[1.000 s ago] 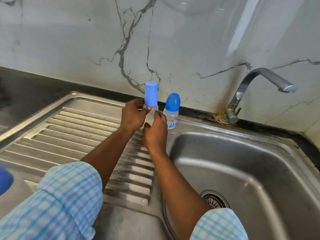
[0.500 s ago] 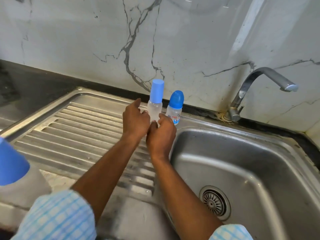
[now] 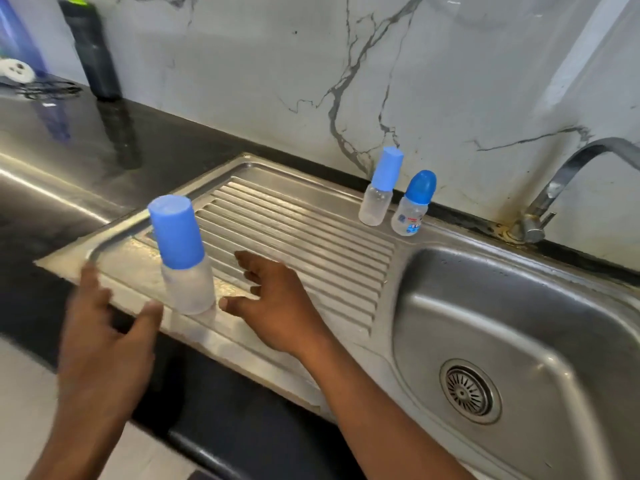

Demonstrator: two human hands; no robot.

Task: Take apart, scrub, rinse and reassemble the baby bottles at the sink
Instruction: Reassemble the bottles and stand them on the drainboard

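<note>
White grey-veined marble wall (image 3: 242, 81) across the back, glossy black stone table (image 3: 166, 133) below it, running left. Set into the table: stainless steel sink (image 3: 519, 323), ribbed drainboard on the left, deep basin on the right. Curved metal tap (image 3: 568, 174) at the back right corner, spout cut off by the frame edge. Your left hand (image 3: 100, 344) is low left over the drainboard's front edge, fingers spread wide, motion-blurred, holding nothing. Your right hand (image 3: 277, 306) is over the ribs, palm down, fingers splayed wide, also holding nothing. Tall dark bottle with a green top (image 3: 93, 53) stands on the table far left against the wall, blurred. Between your two hands stands the clear baby bottle with the big light-blue cylinder cap (image 3: 183, 258), upright, cap on, at the front left of the drainboard; both thumbs sit just beside its base, can't tell if either touches. Well apart from it, at the back right of the drainboard near the wall, a slimmer clear baby bottle with a light-blue cylinder cap (image 3: 379, 188), upright, and just beside it on the right a short clear printed baby bottle with a dark-blue dome cap (image 3: 412, 206), upright. Round metal drain strainer (image 3: 469, 391) in the basin floor.
</note>
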